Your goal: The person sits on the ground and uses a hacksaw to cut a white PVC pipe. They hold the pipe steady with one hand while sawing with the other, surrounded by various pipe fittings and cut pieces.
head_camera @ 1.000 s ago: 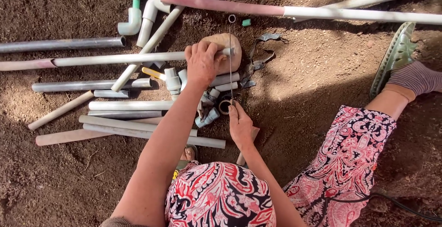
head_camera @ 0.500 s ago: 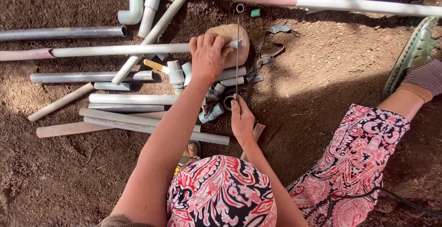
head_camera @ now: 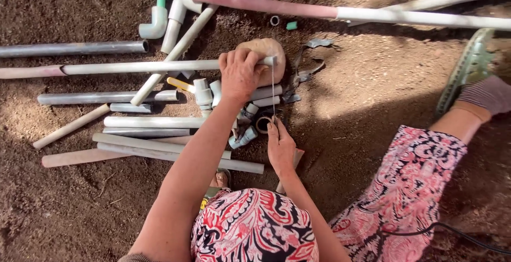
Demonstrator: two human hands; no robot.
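Gripping a long pale plastic pipe (head_camera: pixel 133 68) near its right end, the left hand (head_camera: pixel 240 75) closes over it and presses it down on a rounded tan stone (head_camera: pixel 269 54) lying just under and beyond the grip. From the pipe end just right of those fingers, a thin pale strip of tape or cord (head_camera: pixel 273 94) runs taut toward the body to the right hand (head_camera: pixel 280 146), whose fingertips pinch its lower end; I cannot tell what the strip is made of. A small brown ring-shaped roll (head_camera: pixel 263 125) lies just left of that pinch.

Progress, as judged: the strip is drawn out and attached at the pipe end, yet little wrapping shows there, so the winding looks barely begun. Whether any turns sit under the fingers is hidden.

Beneath the left wrist: short grey pipe fittings (head_camera: pixel 245 114), a yellow-handled valve (head_camera: pixel 181 85). Left of the grip, loose grey and white pipe lengths (head_camera: pixel 149 122) on brown soil (head_camera: pixel 80 203). Right of the stone, dark metal pliers (head_camera: pixel 301 76).
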